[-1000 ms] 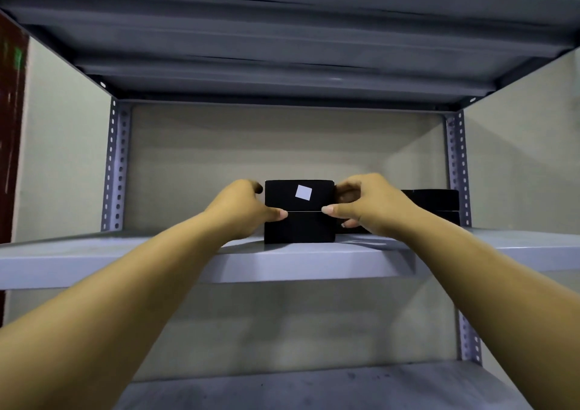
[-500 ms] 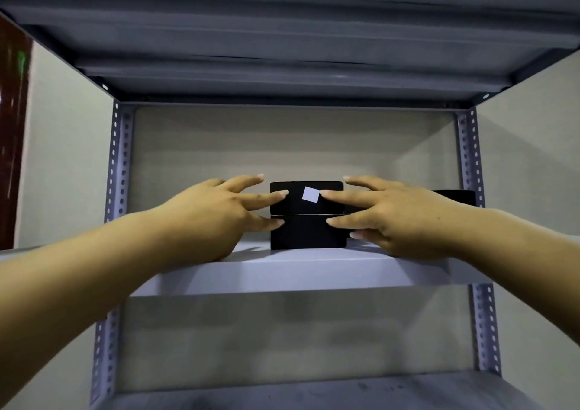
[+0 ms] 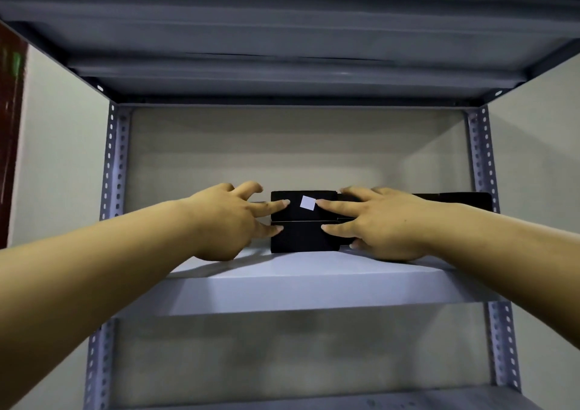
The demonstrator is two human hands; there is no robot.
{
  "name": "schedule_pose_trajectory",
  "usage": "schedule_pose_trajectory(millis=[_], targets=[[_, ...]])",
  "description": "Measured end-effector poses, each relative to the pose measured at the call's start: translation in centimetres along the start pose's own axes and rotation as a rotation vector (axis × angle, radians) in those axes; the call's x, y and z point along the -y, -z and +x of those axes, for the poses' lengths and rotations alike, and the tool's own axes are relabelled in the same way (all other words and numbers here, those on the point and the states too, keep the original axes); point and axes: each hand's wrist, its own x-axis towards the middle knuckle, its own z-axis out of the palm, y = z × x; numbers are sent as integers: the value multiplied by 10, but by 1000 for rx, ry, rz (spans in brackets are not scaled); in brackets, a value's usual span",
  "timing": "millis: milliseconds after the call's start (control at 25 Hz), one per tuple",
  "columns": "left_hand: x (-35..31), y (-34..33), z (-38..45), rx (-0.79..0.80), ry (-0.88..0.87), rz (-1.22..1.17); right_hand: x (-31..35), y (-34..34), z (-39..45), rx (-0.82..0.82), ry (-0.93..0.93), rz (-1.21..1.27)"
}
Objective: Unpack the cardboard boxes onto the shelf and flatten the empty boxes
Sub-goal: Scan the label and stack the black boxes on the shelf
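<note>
Two stacked black boxes (image 3: 303, 221) sit mid-shelf, back from the shelf (image 3: 314, 279) front edge. Left hand (image 3: 232, 221) and right hand (image 3: 376, 221) open, straight fingertips touching the fronts. Risk: uneven push skews the upper box off the lower.

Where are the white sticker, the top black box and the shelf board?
white sticker (image 3: 307, 203), head view, its centre.
top black box (image 3: 292, 209), head view, front face.
shelf board (image 3: 314, 290), head view, front edge.

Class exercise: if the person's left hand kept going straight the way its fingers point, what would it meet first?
The left hand points right and inward, so it meets the stacked black boxes first; its fingertips already seem to touch their front, though depth is unclear.
</note>
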Motion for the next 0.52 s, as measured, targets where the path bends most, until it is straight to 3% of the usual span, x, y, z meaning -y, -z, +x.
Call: schedule_pose_trajectory(millis=[520], targets=[[-2, -12, 43, 142, 1, 163, -4, -17, 40, 193, -60, -56]])
